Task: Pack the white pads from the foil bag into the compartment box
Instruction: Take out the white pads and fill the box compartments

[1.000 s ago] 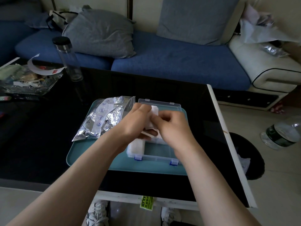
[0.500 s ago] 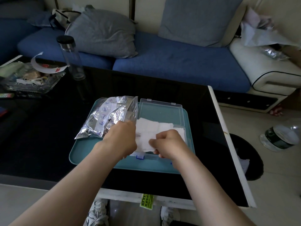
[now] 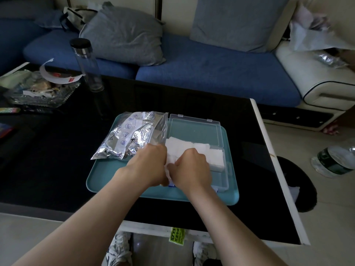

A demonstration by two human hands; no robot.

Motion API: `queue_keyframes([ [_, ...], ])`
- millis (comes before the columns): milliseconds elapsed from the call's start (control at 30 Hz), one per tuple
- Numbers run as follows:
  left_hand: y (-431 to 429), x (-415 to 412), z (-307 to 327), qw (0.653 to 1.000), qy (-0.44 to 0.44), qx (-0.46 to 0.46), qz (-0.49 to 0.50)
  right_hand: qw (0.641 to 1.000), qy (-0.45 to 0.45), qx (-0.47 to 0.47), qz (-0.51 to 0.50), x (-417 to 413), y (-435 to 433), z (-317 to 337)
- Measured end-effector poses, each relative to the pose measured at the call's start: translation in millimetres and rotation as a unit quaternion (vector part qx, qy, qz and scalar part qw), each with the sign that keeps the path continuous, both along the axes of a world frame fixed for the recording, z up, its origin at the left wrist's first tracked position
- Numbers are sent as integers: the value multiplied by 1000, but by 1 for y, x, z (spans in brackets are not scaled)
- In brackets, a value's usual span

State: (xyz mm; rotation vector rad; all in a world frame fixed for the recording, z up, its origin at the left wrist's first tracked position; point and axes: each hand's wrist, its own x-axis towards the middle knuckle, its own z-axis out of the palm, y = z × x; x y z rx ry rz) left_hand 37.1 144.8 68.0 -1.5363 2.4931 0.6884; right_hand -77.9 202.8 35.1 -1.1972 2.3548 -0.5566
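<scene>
A clear plastic compartment box (image 3: 226, 166) lies open on a teal tray (image 3: 107, 181), its lid (image 3: 194, 129) flat behind it. White pads (image 3: 192, 148) fill the box's far row. My left hand (image 3: 148, 166) and my right hand (image 3: 192, 167) are side by side over the box's near left part, both pinching a white pad (image 3: 169, 173) between them. Left of the box, on the tray, lies the crumpled silver foil bag (image 3: 130, 135). The near left compartment is hidden under my hands.
The tray sits on a black glass table (image 3: 57, 150) whose white edge runs along the right. A tall clear bottle (image 3: 86, 64) and a glass dish of scraps (image 3: 38, 91) stand at the far left. A blue sofa lies beyond. A plastic bottle (image 3: 334, 160) lies on the floor to the right.
Both hands have come down from above the box to its near left part, still holding the pad. The pads in the far row have come into sight.
</scene>
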Motion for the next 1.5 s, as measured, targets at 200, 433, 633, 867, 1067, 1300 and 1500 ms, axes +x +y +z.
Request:
queue_keyframes([
  [200, 0, -1, -7, 999, -5, -41, -15, 998, -21, 48, -20, -5, -2, 3],
  [433, -3, 1, -10, 999, 29, -15, -20, 996, 69, 41, 25, -7, 1, 3],
  [633, -5, -4, -18, 996, 5, -87, 0, 980, 106, 22, 166, -3, 0, 14],
  [867, -8, -4, -13, 999, -14, -40, -5, 968, 123, 54, 213, -7, -4, 13],
  [1067, -7, -7, -3, 995, 90, -4, 51, 986, 76, 20, 147, -16, -9, 17],
  [1300, -14, -18, -16, 985, 137, -80, 66, 983, 128, -33, 124, -46, -21, 13],
  [1500, -18, -26, -9, 991, 96, -90, 38, 972, 75, -5, 223, -39, -30, 5],
])
